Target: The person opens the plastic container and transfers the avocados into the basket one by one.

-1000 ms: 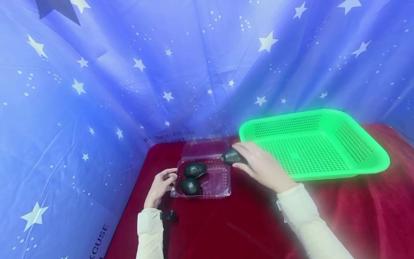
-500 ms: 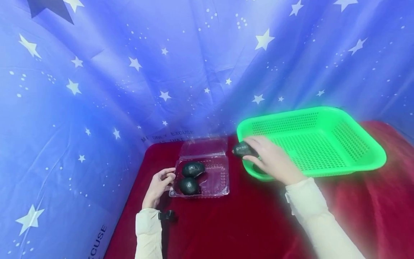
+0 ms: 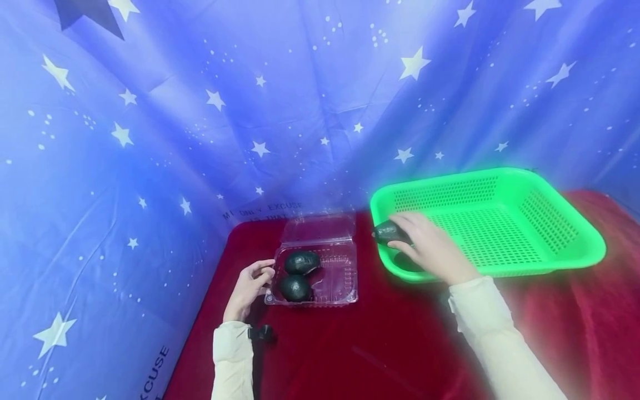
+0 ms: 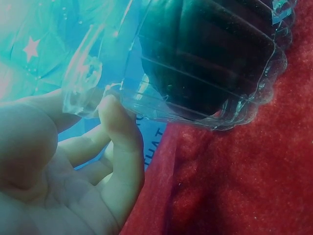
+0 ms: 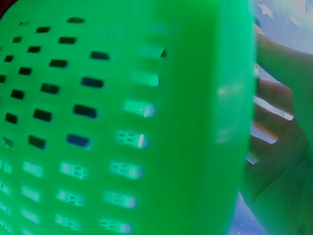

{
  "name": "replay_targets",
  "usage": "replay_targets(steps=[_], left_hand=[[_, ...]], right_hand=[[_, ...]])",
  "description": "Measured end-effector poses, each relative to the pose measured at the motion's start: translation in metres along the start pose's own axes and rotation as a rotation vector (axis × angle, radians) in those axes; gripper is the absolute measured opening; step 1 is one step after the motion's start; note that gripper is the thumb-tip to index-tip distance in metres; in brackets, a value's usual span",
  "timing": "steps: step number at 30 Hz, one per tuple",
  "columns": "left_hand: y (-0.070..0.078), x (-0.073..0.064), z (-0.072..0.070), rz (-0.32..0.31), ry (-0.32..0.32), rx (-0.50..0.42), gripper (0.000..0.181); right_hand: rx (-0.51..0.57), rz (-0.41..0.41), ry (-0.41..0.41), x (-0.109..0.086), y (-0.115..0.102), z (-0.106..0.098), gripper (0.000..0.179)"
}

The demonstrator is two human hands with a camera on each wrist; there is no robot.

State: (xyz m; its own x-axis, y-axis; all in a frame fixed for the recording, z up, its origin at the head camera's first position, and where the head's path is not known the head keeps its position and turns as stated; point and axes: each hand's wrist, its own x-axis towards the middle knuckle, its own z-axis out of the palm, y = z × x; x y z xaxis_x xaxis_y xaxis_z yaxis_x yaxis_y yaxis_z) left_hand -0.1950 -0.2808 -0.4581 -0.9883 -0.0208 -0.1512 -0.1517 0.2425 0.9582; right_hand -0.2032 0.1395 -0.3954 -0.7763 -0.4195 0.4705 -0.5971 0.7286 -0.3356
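My right hand (image 3: 431, 244) grips a dark green avocado (image 3: 390, 233) over the left end of the green basket (image 3: 500, 266). In the right wrist view the basket wall (image 5: 186, 122) hides most of that hand and all of the avocado. With thumb and fingertips, my left hand (image 3: 250, 286) pinches the left edge of a clear plastic clamshell box (image 3: 340, 283), whose lid (image 3: 320, 228) is folded back. Two more avocados, one farther back (image 3: 301, 262) and one nearer (image 3: 295, 288), lie in the box's left half. The left wrist view shows one avocado (image 4: 205, 54) through the plastic.
A red cloth (image 3: 350, 350) covers the table under box and basket. Behind and to the left hangs a blue curtain (image 3: 300, 111) with white stars. A small black object (image 3: 262, 333) sits beside the left cuff.
My right hand has carried the avocado rightward, from the box's right side to over the basket's left rim. The left hand keeps its place at the box edge.
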Motion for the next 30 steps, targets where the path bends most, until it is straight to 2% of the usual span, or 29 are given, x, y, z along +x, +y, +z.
replay_targets(steps=[13,21,26,30], left_hand=[[0.001,0.0,0.001,0.009,0.0,-0.009,0.041],[-0.003,0.0,0.001,0.099,-0.016,-0.013,0.04],[-0.003,0.0,0.002,0.031,0.006,-0.014,0.041],[-0.001,0.001,0.002,0.003,0.012,-0.013,0.042]], right_hand=[[-0.004,0.042,-0.019,-0.006,0.013,0.007,0.055],[0.003,0.085,-0.043,-0.008,0.019,0.008,0.052],[0.0,0.107,-0.058,-0.008,0.019,0.008,0.051],[0.009,0.115,-0.051,-0.008,0.019,0.009,0.05]])
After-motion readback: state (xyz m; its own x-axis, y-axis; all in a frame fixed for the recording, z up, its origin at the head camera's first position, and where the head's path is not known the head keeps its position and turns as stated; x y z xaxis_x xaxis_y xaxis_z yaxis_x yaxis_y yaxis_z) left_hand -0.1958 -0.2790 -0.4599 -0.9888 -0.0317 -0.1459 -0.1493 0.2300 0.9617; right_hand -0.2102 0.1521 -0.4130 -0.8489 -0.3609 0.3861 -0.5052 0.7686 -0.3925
